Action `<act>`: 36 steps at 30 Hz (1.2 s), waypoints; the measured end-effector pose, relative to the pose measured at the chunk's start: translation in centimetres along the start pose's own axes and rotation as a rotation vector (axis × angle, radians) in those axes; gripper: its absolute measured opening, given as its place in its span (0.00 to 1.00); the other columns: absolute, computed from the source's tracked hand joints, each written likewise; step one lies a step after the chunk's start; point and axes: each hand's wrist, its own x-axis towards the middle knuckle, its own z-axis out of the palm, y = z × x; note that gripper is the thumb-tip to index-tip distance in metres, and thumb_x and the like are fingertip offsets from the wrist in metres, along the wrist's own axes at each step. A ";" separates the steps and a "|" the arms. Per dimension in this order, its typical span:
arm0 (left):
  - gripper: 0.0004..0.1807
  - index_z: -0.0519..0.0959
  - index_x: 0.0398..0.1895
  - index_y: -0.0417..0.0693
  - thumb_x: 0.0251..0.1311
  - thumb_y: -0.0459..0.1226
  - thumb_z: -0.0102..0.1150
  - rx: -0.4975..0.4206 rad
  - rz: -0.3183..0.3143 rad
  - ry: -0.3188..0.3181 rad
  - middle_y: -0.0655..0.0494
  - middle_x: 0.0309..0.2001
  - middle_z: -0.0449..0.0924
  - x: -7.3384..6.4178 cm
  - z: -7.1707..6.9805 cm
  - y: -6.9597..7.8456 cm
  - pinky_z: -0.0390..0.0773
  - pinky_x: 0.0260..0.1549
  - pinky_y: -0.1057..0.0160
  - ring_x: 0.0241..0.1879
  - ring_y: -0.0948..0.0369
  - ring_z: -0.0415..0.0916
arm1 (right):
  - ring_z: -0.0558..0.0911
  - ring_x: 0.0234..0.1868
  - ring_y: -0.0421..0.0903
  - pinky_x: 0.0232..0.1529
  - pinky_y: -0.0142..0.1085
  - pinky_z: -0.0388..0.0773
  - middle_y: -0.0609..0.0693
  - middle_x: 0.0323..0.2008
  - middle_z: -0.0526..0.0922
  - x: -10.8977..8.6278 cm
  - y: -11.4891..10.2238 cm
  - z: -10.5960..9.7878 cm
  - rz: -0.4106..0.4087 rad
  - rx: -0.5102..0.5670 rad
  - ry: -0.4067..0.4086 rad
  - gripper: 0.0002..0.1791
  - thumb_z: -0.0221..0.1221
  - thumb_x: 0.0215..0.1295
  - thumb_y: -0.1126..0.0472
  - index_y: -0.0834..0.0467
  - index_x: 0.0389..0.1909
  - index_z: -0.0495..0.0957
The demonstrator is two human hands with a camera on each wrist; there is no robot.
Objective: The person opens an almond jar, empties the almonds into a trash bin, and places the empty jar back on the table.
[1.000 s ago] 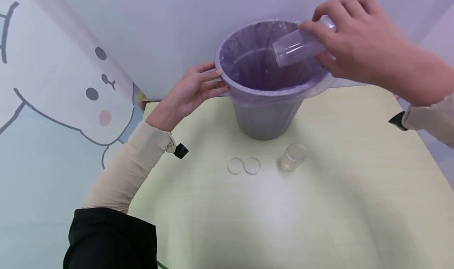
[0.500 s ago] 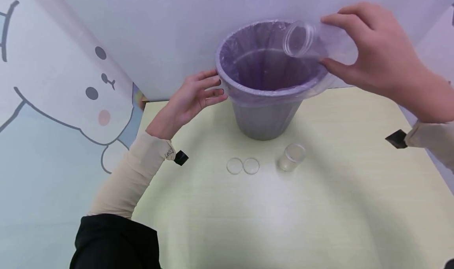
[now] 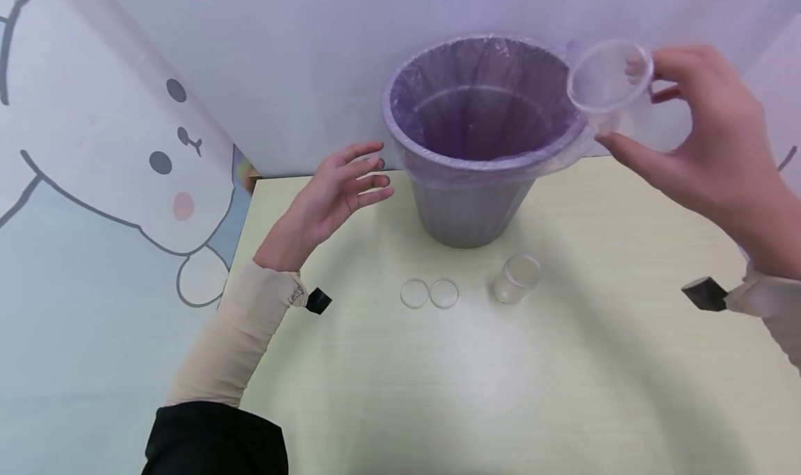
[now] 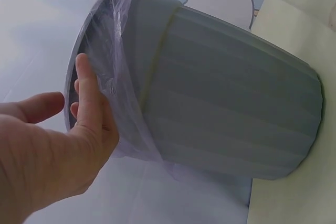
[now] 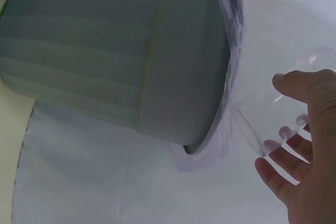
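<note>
My right hand (image 3: 713, 134) holds a clear plastic jar (image 3: 603, 85) between thumb and fingers, just right of the bin's rim. Its open mouth faces up towards the head camera, and nothing shows inside. In the right wrist view, the same jar (image 5: 262, 114) lies across the curled fingers (image 5: 286, 161). A grey trash bin (image 3: 469, 207) with a thin purple liner (image 3: 432, 85) stands at the table's back edge. Left of it, my left hand (image 3: 332, 197) hovers with loosely bent fingers, apart from the rim in the head view and holding nothing.
A second clear jar (image 3: 516, 280) stands on the pale table (image 3: 388, 377) in front of the bin. To its left lie two clear round lids (image 3: 414, 293), side by side. A wall with a cartoon print (image 3: 125, 204) rises at the left.
The jar was tipped mouth-down over the bin; my right hand has moved right and turned its mouth upward. My left hand has come off the bin's rim, slightly down.
</note>
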 end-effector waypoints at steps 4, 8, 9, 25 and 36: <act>0.21 0.69 0.70 0.43 0.77 0.31 0.52 -0.016 0.022 0.016 0.55 0.42 0.76 -1.0 -0.7 -0.8 0.88 0.49 0.60 0.38 0.56 0.81 | 0.73 0.60 0.27 0.59 0.17 0.71 0.23 0.57 0.72 -2.0 -0.1 -0.3 0.086 0.035 0.020 0.35 0.72 0.59 0.52 0.69 0.62 0.77; 0.19 0.70 0.68 0.43 0.78 0.30 0.51 -0.059 0.031 0.017 0.54 0.43 0.76 -1.9 -1.6 -1.7 0.88 0.48 0.61 0.40 0.56 0.81 | 0.75 0.57 0.25 0.59 0.17 0.71 0.25 0.56 0.74 -4.4 -0.2 -0.3 0.202 0.059 0.038 0.33 0.74 0.52 0.69 0.70 0.61 0.77; 0.19 0.69 0.68 0.43 0.78 0.30 0.50 -0.072 0.030 0.015 0.54 0.43 0.76 -2.1 -1.8 -1.9 0.88 0.48 0.61 0.40 0.56 0.81 | 0.75 0.57 0.25 0.59 0.16 0.71 0.25 0.56 0.74 -5.0 -0.2 -0.3 0.232 0.063 0.043 0.34 0.73 0.50 0.73 0.70 0.61 0.77; 0.17 0.67 0.68 0.45 0.81 0.30 0.43 -0.181 0.008 0.026 0.56 0.46 0.77 -5.6 -4.6 -6.9 0.88 0.45 0.66 0.42 0.60 0.81 | 0.76 0.57 0.24 0.58 0.14 0.66 0.28 0.58 0.79 -14.2 3.2 2.5 0.436 0.126 -0.014 0.41 0.75 0.46 0.78 0.61 0.66 0.77; 0.15 0.70 0.65 0.47 0.80 0.32 0.47 -0.080 0.050 0.120 0.58 0.44 0.75 -6.7 -5.9 -9.8 0.87 0.50 0.63 0.42 0.61 0.82 | 0.69 0.57 0.15 0.53 0.13 0.61 0.25 0.56 0.75 -21.6 4.4 6.0 0.635 0.110 -0.195 0.39 0.76 0.58 0.65 0.51 0.70 0.73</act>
